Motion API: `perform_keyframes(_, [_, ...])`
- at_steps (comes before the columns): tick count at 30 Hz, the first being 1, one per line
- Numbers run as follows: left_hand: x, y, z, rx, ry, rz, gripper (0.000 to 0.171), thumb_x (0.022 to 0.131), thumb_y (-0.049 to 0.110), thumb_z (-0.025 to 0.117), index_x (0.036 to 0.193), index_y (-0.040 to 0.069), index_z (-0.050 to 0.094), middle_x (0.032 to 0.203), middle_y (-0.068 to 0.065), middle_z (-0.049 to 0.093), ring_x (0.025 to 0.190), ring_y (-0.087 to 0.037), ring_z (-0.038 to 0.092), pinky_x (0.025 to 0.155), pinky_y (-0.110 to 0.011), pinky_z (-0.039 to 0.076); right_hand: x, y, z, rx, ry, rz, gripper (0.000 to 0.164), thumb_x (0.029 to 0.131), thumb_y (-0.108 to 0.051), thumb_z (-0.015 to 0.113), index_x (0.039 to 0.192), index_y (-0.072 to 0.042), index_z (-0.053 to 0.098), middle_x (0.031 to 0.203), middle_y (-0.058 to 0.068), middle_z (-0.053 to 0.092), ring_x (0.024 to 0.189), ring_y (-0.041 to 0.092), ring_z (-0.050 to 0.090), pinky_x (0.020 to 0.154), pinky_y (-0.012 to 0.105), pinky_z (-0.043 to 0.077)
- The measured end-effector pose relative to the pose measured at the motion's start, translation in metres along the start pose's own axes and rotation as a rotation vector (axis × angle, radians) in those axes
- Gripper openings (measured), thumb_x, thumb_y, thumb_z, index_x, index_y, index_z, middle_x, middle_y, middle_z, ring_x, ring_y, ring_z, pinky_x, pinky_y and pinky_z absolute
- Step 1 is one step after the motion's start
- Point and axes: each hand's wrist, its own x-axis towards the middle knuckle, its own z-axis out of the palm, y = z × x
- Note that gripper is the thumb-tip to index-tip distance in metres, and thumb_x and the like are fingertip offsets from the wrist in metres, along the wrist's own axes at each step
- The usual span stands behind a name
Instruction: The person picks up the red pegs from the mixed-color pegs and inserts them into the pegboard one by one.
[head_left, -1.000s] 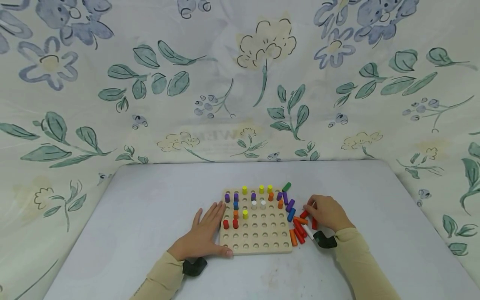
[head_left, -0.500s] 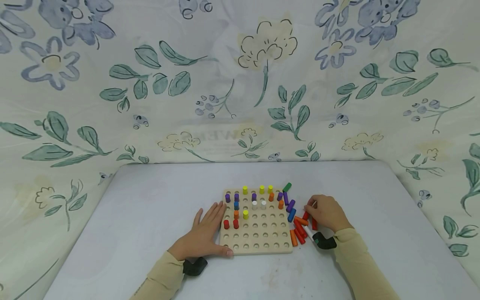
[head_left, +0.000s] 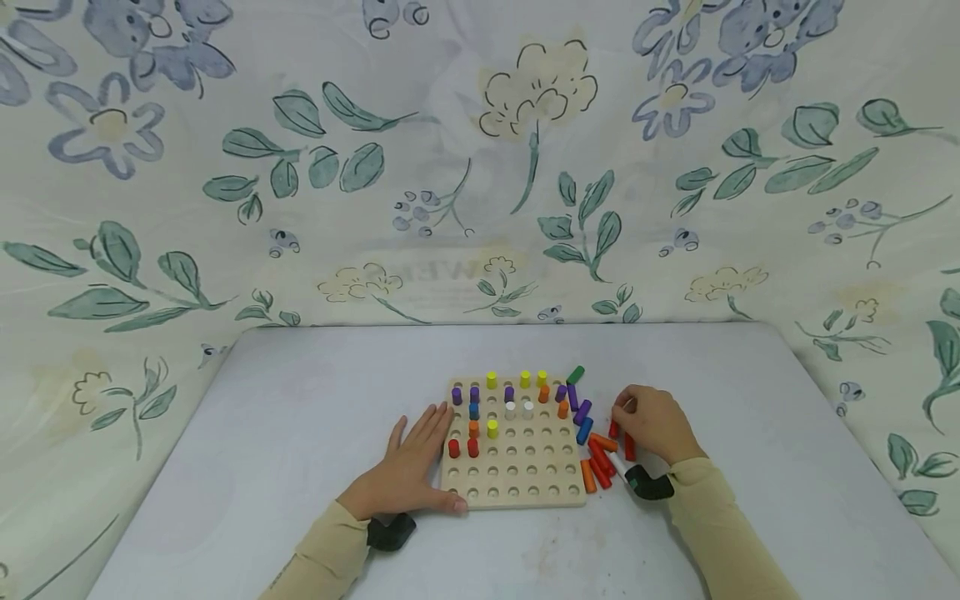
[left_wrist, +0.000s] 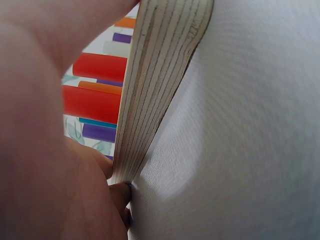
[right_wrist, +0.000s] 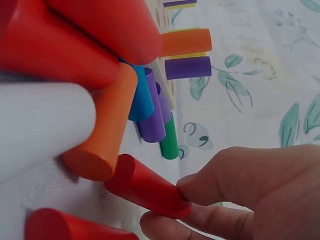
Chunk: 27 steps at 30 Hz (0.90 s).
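I have the left hand (head_left: pixel 405 477) spread flat, straight fingers touching the square pale-wood pegboard (head_left: pixel 521 482) at ten o'clock, thumb at eight. Upright coloured cylindrical pegs (head_left: pixel 510 411) fill some holes, mostly towards twelve. Loose coloured cylindrical pegs (head_left: pixel 599 457) lie around three o'clock. Just beyond, I see my right hand (head_left: pixel 658 422) pinching a tilted, solid-red cylindrical peg (right_wrist: pixel 145 186).

Over the past second, the red peg (head_left: pixel 614 427) pinched in the right hand's grip (head_left: pixel 657 423) has swung from slanting toward about two o'clock to nearly twelve, the grip edging slightly toward twelve.
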Motion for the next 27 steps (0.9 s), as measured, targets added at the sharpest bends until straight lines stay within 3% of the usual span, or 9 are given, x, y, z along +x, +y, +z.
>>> perform_keyframes(7, [0.001,0.000,0.000,0.000,-0.009,-0.014,0.132,0.072,0.070,0.077,0.160,0.000,0.008,0.168,-0.017,0.005,0.154,-0.035,-0.002,0.116,-0.065,-0.010,-0.001,-0.003,0.000,-0.036,0.030,-0.028,0.022,0.091,-0.016,0.061,0.104,-0.002,0.071,0.082,0.004,0.067,0.068,0.018,0.056,0.063,0.034,0.052])
perform_keyframes(21, [0.000,0.000,0.001,0.006,-0.001,-0.008,0.132,0.072,0.070,0.077,0.160,-0.001,0.008,0.168,-0.018,0.005,0.154,-0.036,-0.002,0.116,-0.065,-0.009,-0.006,-0.014,-0.003,-0.038,0.101,-0.065,0.024,0.093,-0.017,0.062,0.111,-0.004,0.071,0.094,0.008,0.070,0.075,0.020,0.059,0.065,0.033,0.056])
perform_keyframes(27, [0.000,0.001,0.001,0.003,0.000,-0.007,0.132,0.072,0.070,0.077,0.160,-0.001,0.008,0.168,-0.018,0.004,0.154,-0.037,-0.002,0.116,-0.065,-0.010,-0.009,-0.019,-0.004,-0.025,0.143,-0.112,0.022,0.094,-0.017,0.062,0.110,-0.005,0.072,0.097,0.008,0.070,0.085,0.024,0.060,0.075,0.039,0.057])
